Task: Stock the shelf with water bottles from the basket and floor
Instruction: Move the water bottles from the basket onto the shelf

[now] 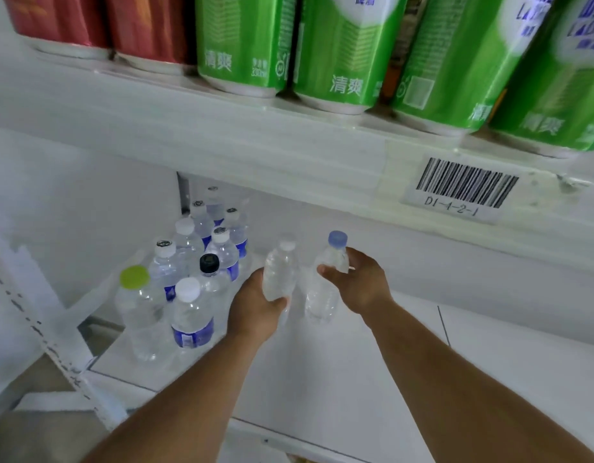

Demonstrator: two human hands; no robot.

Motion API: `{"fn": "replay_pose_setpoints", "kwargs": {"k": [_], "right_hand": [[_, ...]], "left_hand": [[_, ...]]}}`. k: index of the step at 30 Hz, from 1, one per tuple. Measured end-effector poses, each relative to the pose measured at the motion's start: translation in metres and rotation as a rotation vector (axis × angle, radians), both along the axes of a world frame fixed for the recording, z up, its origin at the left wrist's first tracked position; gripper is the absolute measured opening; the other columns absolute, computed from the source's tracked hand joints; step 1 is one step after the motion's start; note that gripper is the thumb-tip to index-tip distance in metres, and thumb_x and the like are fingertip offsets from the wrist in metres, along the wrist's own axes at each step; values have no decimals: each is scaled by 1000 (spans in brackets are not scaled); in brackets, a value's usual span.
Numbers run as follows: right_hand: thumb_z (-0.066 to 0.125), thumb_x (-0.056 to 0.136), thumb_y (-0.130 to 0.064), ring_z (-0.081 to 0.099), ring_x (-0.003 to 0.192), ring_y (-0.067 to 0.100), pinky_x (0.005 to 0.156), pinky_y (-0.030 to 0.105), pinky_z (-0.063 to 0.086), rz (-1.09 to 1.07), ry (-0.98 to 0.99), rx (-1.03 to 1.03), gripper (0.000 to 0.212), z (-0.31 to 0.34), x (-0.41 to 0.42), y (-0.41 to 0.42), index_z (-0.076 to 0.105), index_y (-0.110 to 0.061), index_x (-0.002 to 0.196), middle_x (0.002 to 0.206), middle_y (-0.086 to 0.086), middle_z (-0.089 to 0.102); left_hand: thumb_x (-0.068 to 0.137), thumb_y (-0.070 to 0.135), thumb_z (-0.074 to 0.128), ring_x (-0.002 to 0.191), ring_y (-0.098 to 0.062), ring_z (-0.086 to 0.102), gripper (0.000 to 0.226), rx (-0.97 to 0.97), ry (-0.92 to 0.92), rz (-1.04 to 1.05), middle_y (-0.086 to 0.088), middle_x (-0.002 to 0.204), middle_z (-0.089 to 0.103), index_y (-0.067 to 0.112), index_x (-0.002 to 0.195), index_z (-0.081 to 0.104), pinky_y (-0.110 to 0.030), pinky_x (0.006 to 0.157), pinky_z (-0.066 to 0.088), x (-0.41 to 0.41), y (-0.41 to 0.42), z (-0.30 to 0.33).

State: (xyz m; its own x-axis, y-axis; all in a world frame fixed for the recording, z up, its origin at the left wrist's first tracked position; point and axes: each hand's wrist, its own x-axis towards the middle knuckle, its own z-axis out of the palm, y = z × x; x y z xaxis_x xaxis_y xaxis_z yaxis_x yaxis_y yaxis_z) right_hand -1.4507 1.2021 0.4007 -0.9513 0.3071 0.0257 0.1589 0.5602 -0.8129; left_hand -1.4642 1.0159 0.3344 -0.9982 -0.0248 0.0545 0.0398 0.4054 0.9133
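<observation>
Both my hands reach into the lower white shelf (pixel 372 379). My left hand (pixel 253 307) grips a clear white-capped water bottle (pixel 279 270) by its lower body. My right hand (pixel 360 280) grips a clear blue-capped water bottle (pixel 325 295) near its neck; its base is at the shelf surface. The two bottles are upright, side by side. To their left stand several water bottles (pixel 192 305) in a cluster, with white, black and yellow-green caps, some with blue labels.
The shelf above holds green cans (pixel 342 51) and red cans (pixel 58 21); a barcode label (pixel 462 187) is stuck on its front edge. A perforated white upright (pixel 41 332) runs at the left. Bare shelf surface lies to the right of my hands.
</observation>
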Motion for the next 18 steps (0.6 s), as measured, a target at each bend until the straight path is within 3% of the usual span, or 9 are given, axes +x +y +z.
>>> {"fn": "replay_pose_setpoints", "kwargs": {"k": [8,13,18], "right_hand": [[72,84,-44,63,100,15,89,31,49,27,9,36,40,-15,-53,5,64,-26,119,107,-11,65],[71,81,-50,65,104,16,95,38,52,34,0,91,47,-28,-81,9,64,-26,120,111,-11,68],[65,65,-65,64,111,17,97,41,53,18,-29,91,70,-40,-95,11,62,-30,125,119,-9,69]], "left_hand": [[80,24,76,96,-16,61,44,17,24,55,8,108,66,25,121,58,-28,82,46,-62,19,-8],[79,24,77,96,-19,63,43,45,21,77,6,105,66,23,117,58,-32,83,51,-96,32,-18],[80,20,76,106,-22,62,48,22,6,69,0,117,66,20,124,56,-27,83,44,-116,37,-25]]}}
